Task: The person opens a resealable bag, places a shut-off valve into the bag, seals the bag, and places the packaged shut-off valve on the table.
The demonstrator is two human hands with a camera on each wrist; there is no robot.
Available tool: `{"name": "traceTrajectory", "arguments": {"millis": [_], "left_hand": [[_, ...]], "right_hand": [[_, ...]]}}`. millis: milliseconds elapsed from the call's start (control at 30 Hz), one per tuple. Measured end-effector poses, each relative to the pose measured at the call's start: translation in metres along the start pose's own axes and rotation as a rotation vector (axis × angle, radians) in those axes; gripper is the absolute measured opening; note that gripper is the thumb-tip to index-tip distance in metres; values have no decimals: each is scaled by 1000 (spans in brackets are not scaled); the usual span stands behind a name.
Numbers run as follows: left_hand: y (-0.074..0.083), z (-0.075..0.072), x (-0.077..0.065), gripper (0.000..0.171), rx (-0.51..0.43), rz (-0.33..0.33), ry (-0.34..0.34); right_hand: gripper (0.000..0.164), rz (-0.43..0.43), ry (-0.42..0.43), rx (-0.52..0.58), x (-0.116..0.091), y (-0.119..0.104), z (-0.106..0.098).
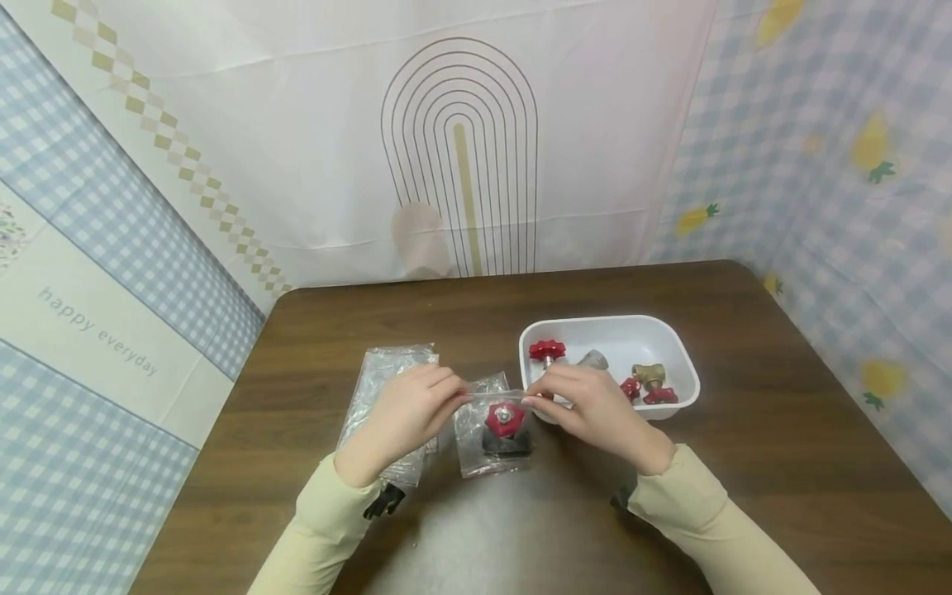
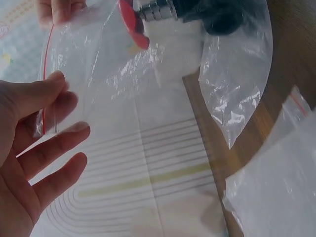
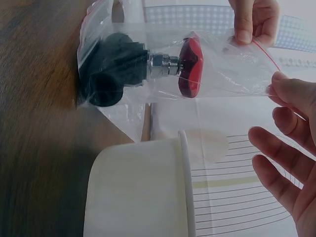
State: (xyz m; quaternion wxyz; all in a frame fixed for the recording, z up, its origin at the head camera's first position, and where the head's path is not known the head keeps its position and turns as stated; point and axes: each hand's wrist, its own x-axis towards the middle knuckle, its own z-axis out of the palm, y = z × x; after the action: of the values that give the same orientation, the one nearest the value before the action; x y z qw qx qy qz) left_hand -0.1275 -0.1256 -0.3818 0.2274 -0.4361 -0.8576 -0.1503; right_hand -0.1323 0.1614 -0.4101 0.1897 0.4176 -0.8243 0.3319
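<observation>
The left hand (image 3: 265, 20) and right hand (image 3: 296, 160) pinch a clear bag (image 3: 224, 69) at opposite ends of its red-lined mouth. The bag encloses a black valve (image 3: 129, 64), red handwheel (image 3: 191, 69) toward the mouth. A white tub (image 3: 138, 192) stands nearby on the counter (image 3: 39, 123).

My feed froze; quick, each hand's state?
Left hand: pinching the clear bag at one end of its top edge.
Right hand: pinching that edge's other end.

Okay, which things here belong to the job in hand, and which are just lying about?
In the job:
zip bag, pinched by left hand and right hand
black handwheel valve inside it
probably white tray, loose valves, other clear bags

Just about:
printed cloth
checked cloth
brown table, only support
</observation>
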Motion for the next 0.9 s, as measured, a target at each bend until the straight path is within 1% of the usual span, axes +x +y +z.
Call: {"name": "traceTrajectory", "arguments": {"millis": [67, 233, 300, 367, 433, 533, 600, 700, 800, 900], "left_hand": [[-2, -2, -4, 10, -2, 3, 13], [-8, -7, -13, 10, 10, -16, 48], [-10, -8, -16, 10, 21, -23, 59], [-11, -9, -18, 9, 29, -20, 72], [-11, -9, -20, 8, 6, -27, 89], [-11, -10, -22, 7, -61, -48, 117], [-12, -10, -23, 6, -110, -72, 134], [-15, -9, -21, 4, -157, -116, 154], [-24, -7, -12, 3, -204, -175, 148], [-35, -6, 1, 1, -250, -266, 115]], "right_hand": [[30, -14, 7, 2, 0, 0, 1], [29, -26, 27, -7, -1, -1, 2], [23, -23, 27, -9, -1, -2, 1], [21, -17, 22, -7, 0, -2, 0], [21, -5, 15, 2, -1, -3, 0], [26, 10, -1, 24, 0, -4, -1], [25, 17, -7, 40, 0, -4, -1], [18, 50, -13, 41, 3, -3, 0], [14, 114, -4, 18, 12, 0, 0], [9, 176, 12, 8, 25, 5, 1]]}}
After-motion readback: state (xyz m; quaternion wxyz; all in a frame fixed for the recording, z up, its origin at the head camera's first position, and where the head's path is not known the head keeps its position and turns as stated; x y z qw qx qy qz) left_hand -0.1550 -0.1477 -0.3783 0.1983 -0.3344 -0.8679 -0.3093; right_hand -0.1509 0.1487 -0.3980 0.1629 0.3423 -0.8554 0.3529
